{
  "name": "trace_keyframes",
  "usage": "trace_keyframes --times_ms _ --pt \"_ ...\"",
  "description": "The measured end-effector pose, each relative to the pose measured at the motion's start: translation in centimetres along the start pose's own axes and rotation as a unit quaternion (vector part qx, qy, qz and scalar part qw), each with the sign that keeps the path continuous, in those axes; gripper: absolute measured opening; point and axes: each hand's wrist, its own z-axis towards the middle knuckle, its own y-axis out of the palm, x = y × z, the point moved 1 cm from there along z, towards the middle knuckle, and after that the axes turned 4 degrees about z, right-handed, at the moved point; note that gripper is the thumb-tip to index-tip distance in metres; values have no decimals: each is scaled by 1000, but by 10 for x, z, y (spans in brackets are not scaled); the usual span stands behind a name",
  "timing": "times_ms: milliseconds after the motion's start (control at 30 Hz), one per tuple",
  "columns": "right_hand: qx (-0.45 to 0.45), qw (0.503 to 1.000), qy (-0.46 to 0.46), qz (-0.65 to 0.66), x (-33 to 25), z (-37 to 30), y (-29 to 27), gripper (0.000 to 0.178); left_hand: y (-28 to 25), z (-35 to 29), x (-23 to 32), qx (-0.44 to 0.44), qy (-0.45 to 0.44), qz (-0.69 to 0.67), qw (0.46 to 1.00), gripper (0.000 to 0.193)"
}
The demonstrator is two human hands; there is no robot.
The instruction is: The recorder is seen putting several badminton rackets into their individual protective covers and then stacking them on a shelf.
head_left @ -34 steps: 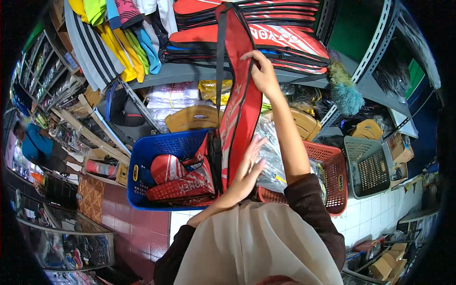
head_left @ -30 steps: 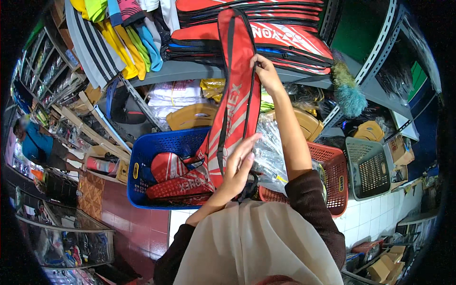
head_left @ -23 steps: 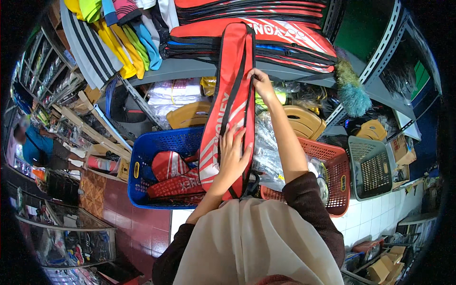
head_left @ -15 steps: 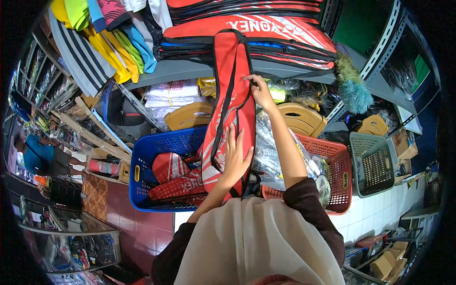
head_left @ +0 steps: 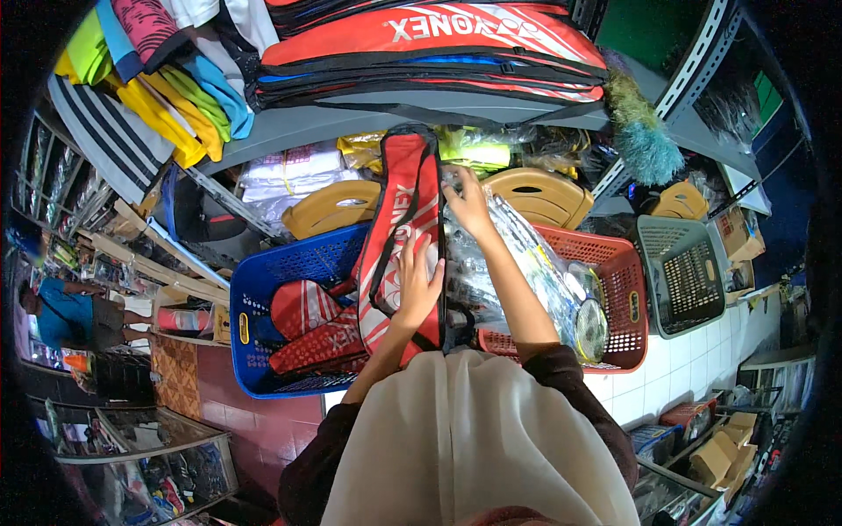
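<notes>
A long red, white and black racket bag (head_left: 401,188) stands nearly upright in front of me, its lower end by the blue basket (head_left: 248,289). A black strap runs down its front. My left hand (head_left: 419,285) lies flat on the lower part of the bag, fingers spread. Beside the bag's right edge, my right hand (head_left: 467,206) has bent, slightly parted fingers; whether the fingertips touch the edge is unclear. More red-and-white racket bags (head_left: 320,344) lie inside the blue basket.
Plastic-wrapped rackets (head_left: 517,254) fill part of the red basket (head_left: 636,263); a grey basket (head_left: 675,230) stands farther right. Red racket bags (head_left: 526,39) and clothes (head_left: 189,96) lie on the shelf (head_left: 351,123) ahead. Wooden planks (head_left: 145,254) lean at left, where a person (head_left: 61,307) stands.
The upright racket bag's top has dropped away from the shelf bags. My right hand has moved lower, off the bag's front to its edge. The left hand stays on the bag.
</notes>
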Motion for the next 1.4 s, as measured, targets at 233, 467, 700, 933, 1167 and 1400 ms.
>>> trace_keyframes --times_ms 233,467,700,933,1167,1400 --pt "-51 994 87 53 44 -33 19 26 23 -2 -4 -42 14 -39 998 38" --pt "-31 957 249 147 99 -102 -31 21 63 13 18 -136 133 -32 981 28" --pt "194 910 330 157 152 -178 -127 21 137 21 63 -284 271 -12 920 26" --pt "453 686 451 347 177 -256 -195 28 237 39 71 -376 390 107 834 36" --pt "546 510 421 514 209 -287 -197 30 293 58 39 -401 357 241 808 52" --pt "482 485 414 601 218 -267 -175 36 294 71 36 -379 383 255 803 50"
